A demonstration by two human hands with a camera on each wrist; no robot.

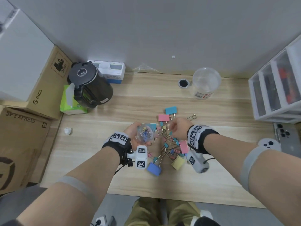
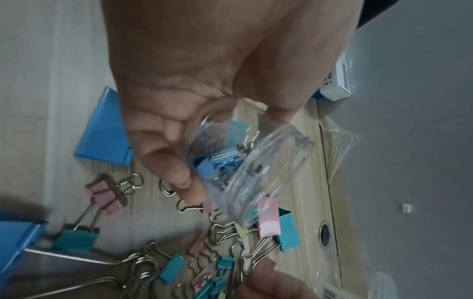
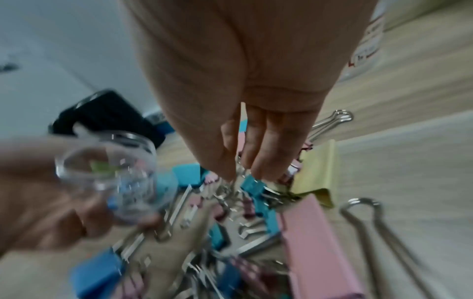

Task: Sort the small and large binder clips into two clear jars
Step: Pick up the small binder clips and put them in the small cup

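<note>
My left hand (image 1: 136, 132) grips a small clear jar (image 1: 145, 133), tilted with its mouth toward the clip pile; the small clips inside (image 2: 217, 161) show through its wall (image 2: 245, 168). My right hand (image 1: 170, 128) reaches down into the pile of mixed binder clips (image 1: 169, 144). Its fingertips (image 3: 231, 172) pinch the wire handles of a small teal clip (image 3: 252, 185). Large clips lie around: blue (image 1: 154, 168), yellow (image 1: 177, 162), pink (image 1: 183, 146), pink (image 1: 163, 117), teal (image 1: 170, 110). A large clear jar (image 1: 206, 84) stands at the back right, with nothing visible inside.
A black kettle (image 1: 90, 85) and a green tissue pack (image 1: 71, 103) stand at the back left beside cardboard boxes (image 1: 44, 88). A white drawer unit (image 1: 276, 88) and a phone (image 1: 286, 137) line the right edge. A cable hole (image 1: 183, 83) sits near the large jar.
</note>
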